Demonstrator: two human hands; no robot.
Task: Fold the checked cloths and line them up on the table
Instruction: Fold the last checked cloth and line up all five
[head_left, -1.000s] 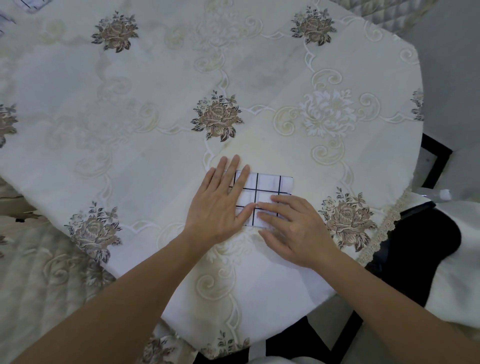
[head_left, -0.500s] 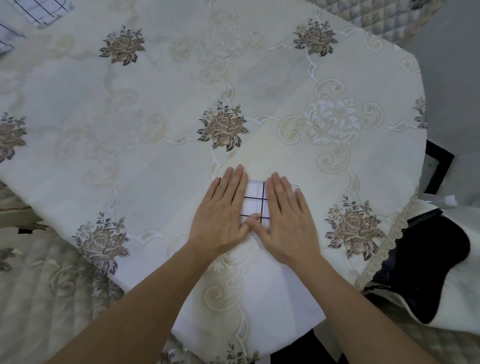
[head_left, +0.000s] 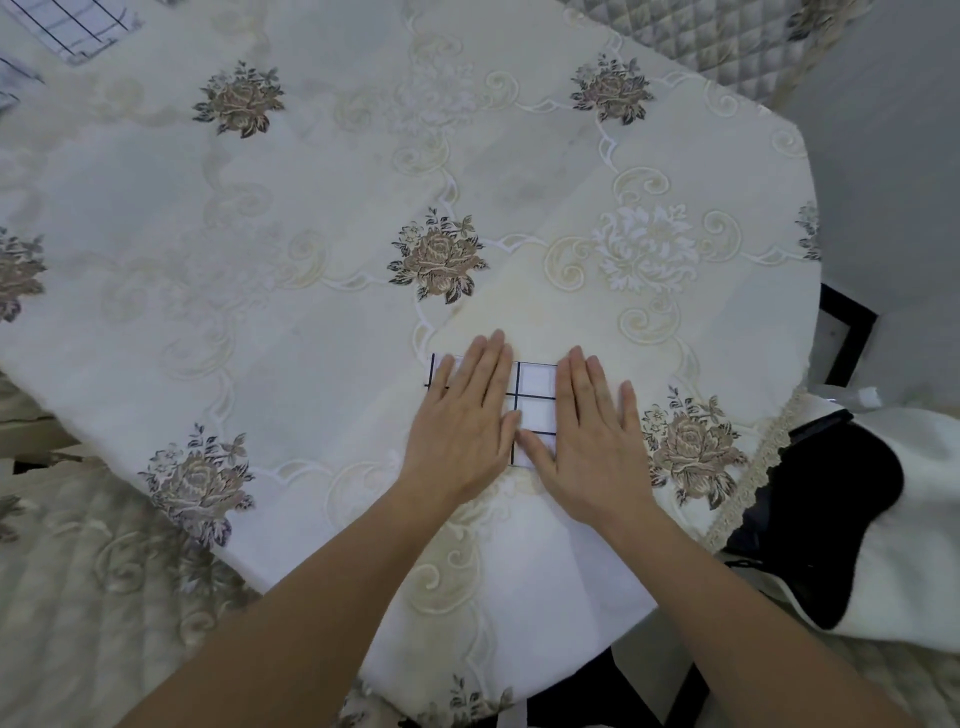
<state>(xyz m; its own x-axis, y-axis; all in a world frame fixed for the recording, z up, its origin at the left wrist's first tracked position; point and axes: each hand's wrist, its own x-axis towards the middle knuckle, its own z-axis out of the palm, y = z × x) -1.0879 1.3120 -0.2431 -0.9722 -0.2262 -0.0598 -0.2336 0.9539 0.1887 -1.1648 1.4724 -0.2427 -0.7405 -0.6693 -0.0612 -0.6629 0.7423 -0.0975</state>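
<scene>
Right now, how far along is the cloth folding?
Done: one checked cloth is folded into a small rectangle near the front edge of the table. In hand: left hand and right hand press flat on it. Left: a second checked cloth at the far left corner, cut by the frame, is not lined up with it; folded or not, cannot tell.
</scene>
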